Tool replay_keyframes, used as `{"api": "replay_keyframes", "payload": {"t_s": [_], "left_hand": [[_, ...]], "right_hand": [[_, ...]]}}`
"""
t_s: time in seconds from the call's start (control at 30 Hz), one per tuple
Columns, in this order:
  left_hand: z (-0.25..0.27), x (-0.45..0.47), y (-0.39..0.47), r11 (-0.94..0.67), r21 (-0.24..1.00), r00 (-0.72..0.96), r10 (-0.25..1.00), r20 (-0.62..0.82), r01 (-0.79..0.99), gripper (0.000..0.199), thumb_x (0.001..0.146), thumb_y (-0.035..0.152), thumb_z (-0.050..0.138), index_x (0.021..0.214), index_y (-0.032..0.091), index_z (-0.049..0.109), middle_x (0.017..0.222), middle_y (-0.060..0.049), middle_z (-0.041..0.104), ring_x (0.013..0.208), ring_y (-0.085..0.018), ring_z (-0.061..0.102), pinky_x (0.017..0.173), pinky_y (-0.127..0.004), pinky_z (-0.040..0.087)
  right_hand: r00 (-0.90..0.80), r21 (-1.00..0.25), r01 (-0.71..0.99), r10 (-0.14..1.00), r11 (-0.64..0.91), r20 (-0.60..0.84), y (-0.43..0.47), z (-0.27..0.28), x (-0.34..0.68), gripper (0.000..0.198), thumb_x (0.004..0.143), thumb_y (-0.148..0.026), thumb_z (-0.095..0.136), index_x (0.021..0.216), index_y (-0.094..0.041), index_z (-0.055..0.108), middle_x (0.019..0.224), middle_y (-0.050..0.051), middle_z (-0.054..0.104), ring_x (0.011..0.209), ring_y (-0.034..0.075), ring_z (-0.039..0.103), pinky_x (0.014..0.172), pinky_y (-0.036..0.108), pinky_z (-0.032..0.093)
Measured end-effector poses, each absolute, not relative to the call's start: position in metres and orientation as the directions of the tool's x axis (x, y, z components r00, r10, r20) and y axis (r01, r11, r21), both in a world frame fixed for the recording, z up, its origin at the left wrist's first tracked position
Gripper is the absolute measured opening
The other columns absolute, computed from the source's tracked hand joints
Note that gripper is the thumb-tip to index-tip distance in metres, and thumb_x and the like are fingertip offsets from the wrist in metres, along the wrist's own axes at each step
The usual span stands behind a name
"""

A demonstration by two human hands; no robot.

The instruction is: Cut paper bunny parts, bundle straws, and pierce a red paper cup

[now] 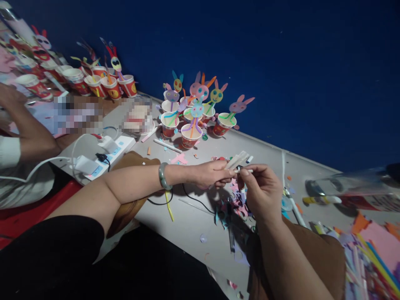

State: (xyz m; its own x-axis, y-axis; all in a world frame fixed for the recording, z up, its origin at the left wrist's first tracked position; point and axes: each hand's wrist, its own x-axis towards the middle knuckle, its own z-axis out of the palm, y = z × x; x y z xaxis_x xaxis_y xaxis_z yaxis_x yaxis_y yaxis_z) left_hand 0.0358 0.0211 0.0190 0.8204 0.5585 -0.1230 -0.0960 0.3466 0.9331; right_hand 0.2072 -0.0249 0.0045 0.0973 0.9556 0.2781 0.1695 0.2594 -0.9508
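Observation:
My left hand (211,174), with a bangle on its wrist, is closed around a bundle of whitish, flat strips (238,160); their exact kind I cannot make out. Close beside it, the thumb and fingers of my right hand (261,183) pinch the end of a thin white piece (246,171) that reaches toward the left hand. Colourful paper scraps (239,200) lie on the table beneath both hands. A dark pen (231,233) rests nearer to me.
Paper cups (191,135) with rabbit figures stand against the blue wall (281,75). More cups (111,88) are at the left, near another person's arm (34,121). A power strip (112,155) has white cables. Coloured straws and paper (371,258) lie at right, below a clear bottle (353,189).

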Motion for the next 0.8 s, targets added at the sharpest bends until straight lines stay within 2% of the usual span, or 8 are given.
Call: {"api": "replay_keyframes", "payload": {"t_s": [0.2,0.33,0.5,0.63,0.8], "left_hand": [[0.021,0.039,0.02,0.374,0.912,0.747,0.651,-0.13,-0.167,0.024,0.102,0.022,0.037,0.077,0.02,0.039,0.059,0.009,0.031,0.05,-0.005,0.03,0.05,-0.019,0.028],[0.016,0.043,0.019,0.368,0.907,0.705,0.698,-0.124,-0.204,0.025,0.102,0.02,0.037,0.077,0.02,0.037,0.059,0.01,0.032,0.05,-0.004,0.031,0.051,-0.019,0.03],[0.012,0.044,0.019,0.346,0.921,0.649,0.745,-0.155,-0.177,0.023,0.101,0.021,0.039,0.078,0.02,0.037,0.057,0.01,0.036,0.05,-0.005,0.035,0.052,-0.019,0.032],[0.016,0.042,0.02,0.327,0.933,0.662,0.734,-0.15,-0.151,0.024,0.102,0.023,0.038,0.078,0.02,0.037,0.058,0.009,0.038,0.052,-0.006,0.037,0.052,-0.019,0.032],[0.018,0.042,0.02,0.332,0.93,0.705,0.697,-0.131,-0.155,0.024,0.101,0.018,0.038,0.078,0.02,0.038,0.059,0.009,0.035,0.051,-0.005,0.034,0.053,-0.019,0.031]], "right_hand": [[0.173,-0.904,0.276,0.909,0.326,0.38,-0.028,-0.005,0.201,0.021,0.084,-0.039,0.076,0.084,-0.02,0.067,0.063,-0.002,0.064,0.047,0.01,0.056,0.047,0.024,0.045],[0.2,-0.82,0.456,0.858,0.346,0.473,-0.035,-0.019,0.195,0.02,0.088,-0.039,0.072,0.091,-0.02,0.071,0.073,0.002,0.07,0.051,0.013,0.059,0.05,0.028,0.048],[0.175,-0.738,0.598,0.848,0.313,0.5,-0.039,-0.023,0.19,0.024,0.09,-0.042,0.068,0.096,-0.02,0.073,0.08,0.006,0.074,0.057,0.017,0.065,0.056,0.032,0.054],[0.163,-0.712,0.633,0.848,0.303,0.505,-0.034,-0.019,0.195,0.024,0.09,-0.043,0.068,0.095,-0.021,0.074,0.078,0.006,0.074,0.057,0.018,0.065,0.058,0.033,0.054],[0.186,-0.741,0.595,0.844,0.31,0.503,-0.03,-0.021,0.203,0.022,0.091,-0.04,0.068,0.098,-0.02,0.073,0.075,0.004,0.072,0.058,0.016,0.063,0.06,0.032,0.052]]}}
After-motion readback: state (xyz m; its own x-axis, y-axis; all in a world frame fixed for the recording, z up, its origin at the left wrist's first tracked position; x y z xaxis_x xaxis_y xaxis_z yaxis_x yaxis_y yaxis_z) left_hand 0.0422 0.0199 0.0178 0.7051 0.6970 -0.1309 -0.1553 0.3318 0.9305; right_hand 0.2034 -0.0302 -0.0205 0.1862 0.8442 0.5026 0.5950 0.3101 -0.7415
